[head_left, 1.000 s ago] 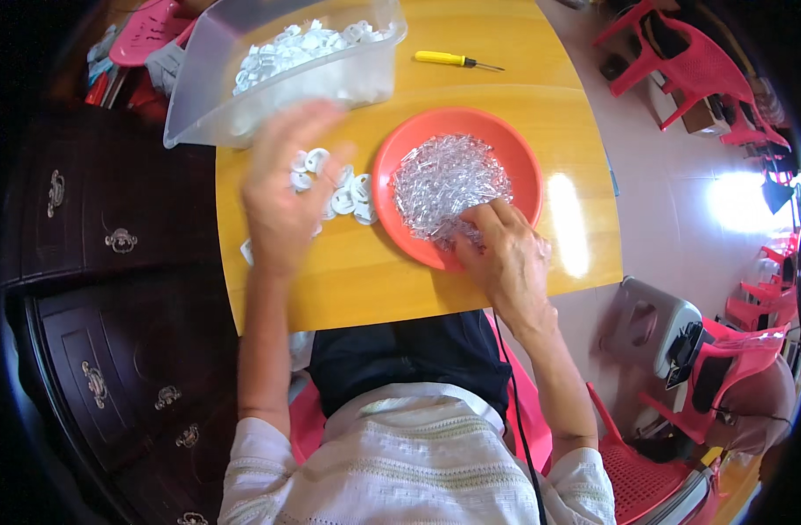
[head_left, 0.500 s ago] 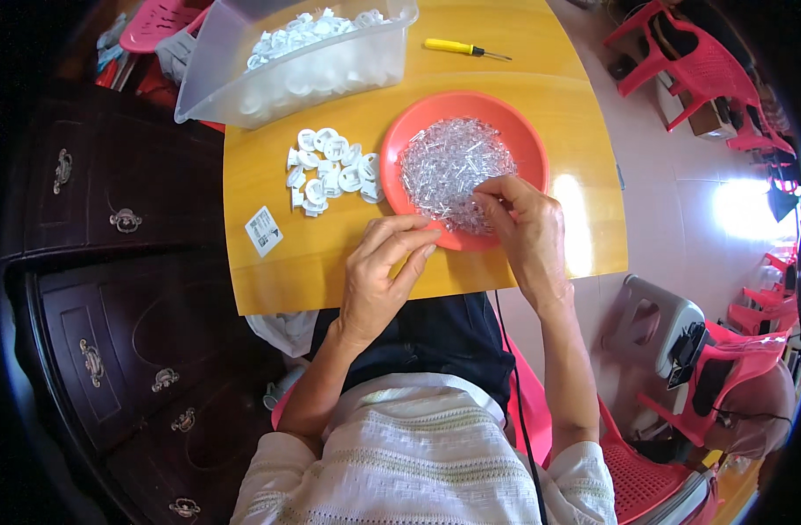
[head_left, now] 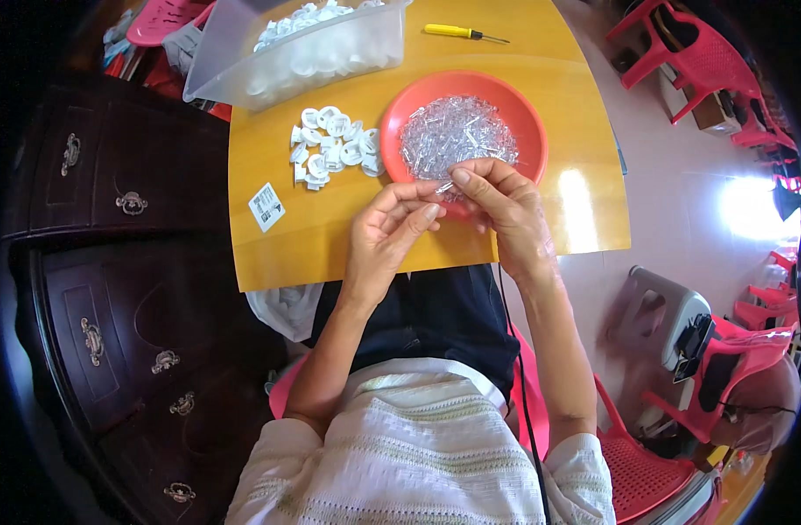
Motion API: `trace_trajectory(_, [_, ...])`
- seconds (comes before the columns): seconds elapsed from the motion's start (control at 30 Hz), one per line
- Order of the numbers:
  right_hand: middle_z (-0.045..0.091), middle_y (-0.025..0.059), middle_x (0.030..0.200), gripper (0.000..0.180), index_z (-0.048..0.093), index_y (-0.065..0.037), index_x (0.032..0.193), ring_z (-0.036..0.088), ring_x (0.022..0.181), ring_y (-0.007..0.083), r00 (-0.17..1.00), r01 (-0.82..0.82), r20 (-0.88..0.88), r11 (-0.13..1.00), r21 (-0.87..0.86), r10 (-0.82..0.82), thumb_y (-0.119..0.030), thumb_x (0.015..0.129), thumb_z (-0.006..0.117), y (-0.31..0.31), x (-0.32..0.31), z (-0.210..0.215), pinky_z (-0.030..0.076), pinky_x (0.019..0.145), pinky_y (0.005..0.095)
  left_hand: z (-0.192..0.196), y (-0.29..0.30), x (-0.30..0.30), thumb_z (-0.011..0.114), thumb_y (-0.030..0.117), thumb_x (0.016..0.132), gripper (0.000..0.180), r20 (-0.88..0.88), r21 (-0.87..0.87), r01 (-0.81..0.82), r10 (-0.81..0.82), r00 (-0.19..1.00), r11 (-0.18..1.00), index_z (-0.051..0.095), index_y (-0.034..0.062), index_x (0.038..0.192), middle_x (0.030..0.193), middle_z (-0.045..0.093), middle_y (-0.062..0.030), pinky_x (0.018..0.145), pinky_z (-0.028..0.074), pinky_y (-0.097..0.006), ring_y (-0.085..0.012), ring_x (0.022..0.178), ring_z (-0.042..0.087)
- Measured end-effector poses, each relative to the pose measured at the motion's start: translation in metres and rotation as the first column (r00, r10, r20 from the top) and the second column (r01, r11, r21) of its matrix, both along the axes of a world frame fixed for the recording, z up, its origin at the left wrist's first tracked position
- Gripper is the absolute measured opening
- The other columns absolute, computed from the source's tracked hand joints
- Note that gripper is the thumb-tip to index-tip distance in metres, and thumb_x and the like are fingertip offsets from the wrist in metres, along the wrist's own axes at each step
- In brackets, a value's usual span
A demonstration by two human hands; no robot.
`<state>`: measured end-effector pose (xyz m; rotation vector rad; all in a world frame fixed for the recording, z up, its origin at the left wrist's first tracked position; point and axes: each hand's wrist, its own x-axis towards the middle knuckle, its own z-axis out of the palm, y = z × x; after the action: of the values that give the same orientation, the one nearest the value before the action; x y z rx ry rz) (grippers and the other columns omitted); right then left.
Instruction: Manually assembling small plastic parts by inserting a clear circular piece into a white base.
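Note:
A round red plastic bowl (head_left: 534, 114) on the table holds a heap of small clear plastic pieces (head_left: 457, 131). Over its near rim, my right hand (head_left: 516, 214) pinches a short, slim clear piece (head_left: 445, 187) between thumb and fingers. My left hand (head_left: 376, 241) faces it from the left, its index fingertip next to that piece. Its thumb and index finger are apart with a gap between them, while the other fingers curl behind; I see nothing held there. Left of the bowl lies a loose group of white round plastic parts (head_left: 332, 156).
A translucent bin (head_left: 330, 74) of white parts stands at the back left of the yellow table (head_left: 313, 249). A yellow-handled screwdriver (head_left: 453, 31) lies behind the bowl. A printed white label (head_left: 266, 207) is near the left edge. Dark drawers (head_left: 147, 289) stand at left, a grey stool (head_left: 659, 319) at right.
My right hand has lifted out of the heap and moved left with a clear piece in its pinch. My left hand has turned toward it. The view has shifted slightly.

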<state>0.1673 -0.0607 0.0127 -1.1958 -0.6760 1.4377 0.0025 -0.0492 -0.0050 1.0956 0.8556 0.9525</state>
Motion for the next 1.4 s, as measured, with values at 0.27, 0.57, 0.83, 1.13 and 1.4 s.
trace_trajectory(0.27, [0.064, -0.0007, 0.081, 0.015, 0.066, -0.001, 0.097, 0.054, 0.069, 0.0040, 0.979, -0.011, 0.206, 0.996, 0.094, -0.008, -0.015, 0.090, 0.066, -0.002, -0.005, 0.000, 0.043, 0.059, 0.0202, -0.002, 0.013, 0.000, 0.063, 0.008, 0.092, 0.015, 0.002, -0.023, -0.037, 0.037, 0.999, 0.999, 0.062, -0.0019, 0.104, 0.095, 0.064, -0.0059, 0.069, 0.050, -0.022, -0.0092, 0.079, 0.062])
trace_trajectory(0.57, [0.067, 0.0009, 0.086, 0.015, 0.068, 0.000, 0.098, 0.056, 0.073, 0.0055, 0.922, 0.043, 0.376, 0.988, 0.149, -0.097, -0.011, 0.087, 0.068, 0.003, 0.004, 0.000, 0.048, 0.067, 0.0226, -0.003, 0.030, 0.005, 0.063, 0.002, 0.090, 0.006, -0.178, 0.238, -0.049, 0.093, 0.980, 0.970, 0.065, -0.0010, 0.095, 0.090, 0.059, -0.0016, 0.064, 0.044, -0.019, -0.0054, 0.075, 0.056])
trace_trajectory(0.83, [0.067, 0.0012, 0.083, 0.016, 0.067, 0.000, 0.098, 0.055, 0.071, 0.0059, 0.925, -0.118, 0.365, 0.993, 0.025, 0.100, -0.013, 0.088, 0.068, -0.010, -0.003, 0.000, 0.048, 0.067, 0.0227, 0.002, 0.013, -0.012, 0.060, 0.001, 0.092, 0.008, -0.172, 0.280, 0.002, 0.048, 0.984, 0.960, 0.065, -0.0026, 0.097, 0.094, 0.059, -0.0035, 0.066, 0.046, -0.020, -0.0062, 0.077, 0.057])
trace_trajectory(1.13, [0.057, -0.0056, 0.072, 0.020, 0.067, -0.004, 0.092, 0.042, 0.057, 0.0002, 0.990, -0.121, 0.065, 0.990, -0.073, 0.126, -0.024, 0.089, 0.069, -0.020, -0.022, -0.004, 0.031, 0.047, 0.0176, 0.005, -0.007, -0.038, 0.050, 0.016, 0.100, 0.024, -0.144, 0.086, -0.034, 0.046, 0.989, 0.996, 0.064, -0.0024, 0.107, 0.095, 0.064, -0.0067, 0.066, 0.047, -0.022, -0.0087, 0.076, 0.058])
trace_trajectory(1.4, [0.062, -0.0015, 0.078, 0.014, 0.067, 0.001, 0.093, 0.051, 0.070, 0.0046, 0.938, -0.176, 0.301, 0.984, -0.012, 0.171, -0.012, 0.089, 0.067, -0.027, -0.030, 0.003, 0.044, 0.065, 0.0221, -0.007, -0.016, -0.038, 0.064, 0.008, 0.091, 0.010, -0.053, 0.012, -0.066, 0.066, 0.996, 0.998, 0.063, 0.0015, 0.098, 0.091, 0.064, -0.0026, 0.063, 0.047, -0.020, -0.0053, 0.073, 0.059])
